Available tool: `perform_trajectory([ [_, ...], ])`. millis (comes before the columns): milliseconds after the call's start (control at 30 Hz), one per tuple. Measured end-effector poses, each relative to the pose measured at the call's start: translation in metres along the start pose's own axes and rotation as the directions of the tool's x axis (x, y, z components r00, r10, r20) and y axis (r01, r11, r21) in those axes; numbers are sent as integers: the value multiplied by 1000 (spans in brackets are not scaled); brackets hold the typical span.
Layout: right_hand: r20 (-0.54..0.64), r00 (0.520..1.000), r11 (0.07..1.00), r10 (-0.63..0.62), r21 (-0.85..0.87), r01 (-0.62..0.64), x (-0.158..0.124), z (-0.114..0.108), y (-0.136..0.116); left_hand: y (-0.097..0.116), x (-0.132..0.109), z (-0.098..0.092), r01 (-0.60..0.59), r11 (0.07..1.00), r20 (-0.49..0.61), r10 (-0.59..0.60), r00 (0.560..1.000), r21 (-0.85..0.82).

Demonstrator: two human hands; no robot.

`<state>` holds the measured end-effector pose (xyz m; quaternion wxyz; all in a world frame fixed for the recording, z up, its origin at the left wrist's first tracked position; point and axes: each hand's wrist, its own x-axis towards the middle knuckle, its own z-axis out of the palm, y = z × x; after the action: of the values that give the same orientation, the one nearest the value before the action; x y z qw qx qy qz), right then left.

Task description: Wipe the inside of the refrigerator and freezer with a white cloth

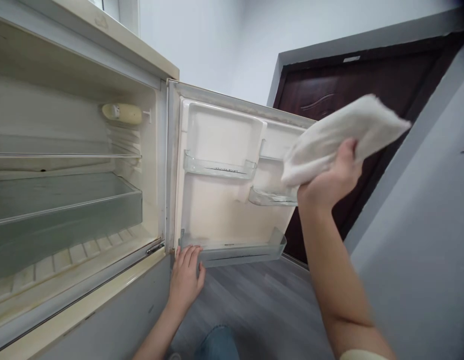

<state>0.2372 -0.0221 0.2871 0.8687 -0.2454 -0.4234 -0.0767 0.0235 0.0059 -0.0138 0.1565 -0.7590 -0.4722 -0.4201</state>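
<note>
My right hand is closed round a folded white cloth, raised in front of the upper outer part of the open refrigerator door. The cloth hides that part of the door. Low on the hinge side, my left hand rests its fingers against the near end of the clear bottom door bin. Those fingers lie stretched out, with the thumb apart. Two smaller clear door bins, a left one and a right one, sit higher on the door's inner side.
At left is the refrigerator compartment, with a glass shelf, a clear drawer and a yellowish lamp cover. A dark red-brown room door stands behind the cloth. Grey wood-look floor and my jeans-covered knee are below.
</note>
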Motion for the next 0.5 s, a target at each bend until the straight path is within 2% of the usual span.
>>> perform_trajectory([
  [33,42,996,992,-81,-90,84,12,11,2,0,0,-1,3,1000,2,-3,1000,-3],
  [100,176,979,958,-108,-246,150,33,36,13,0,-1,-2,8,1000,6,-8,1000,-8],
  [167,333,943,914,-18,-377,151,49,60,27,0,-1,-2,11,1000,5,-11,1000,-10],
  [267,549,826,809,129,-540,233,59,86,49,0,0,-2,14,1000,-3,-14,1000,-12],
  [333,614,775,737,153,-593,324,61,91,60,0,0,-1,13,1000,-4,-13,1000,-16],
  [500,651,738,680,176,-622,387,74,74,64,0,0,0,15,1000,-18,-16,1000,-19],
])
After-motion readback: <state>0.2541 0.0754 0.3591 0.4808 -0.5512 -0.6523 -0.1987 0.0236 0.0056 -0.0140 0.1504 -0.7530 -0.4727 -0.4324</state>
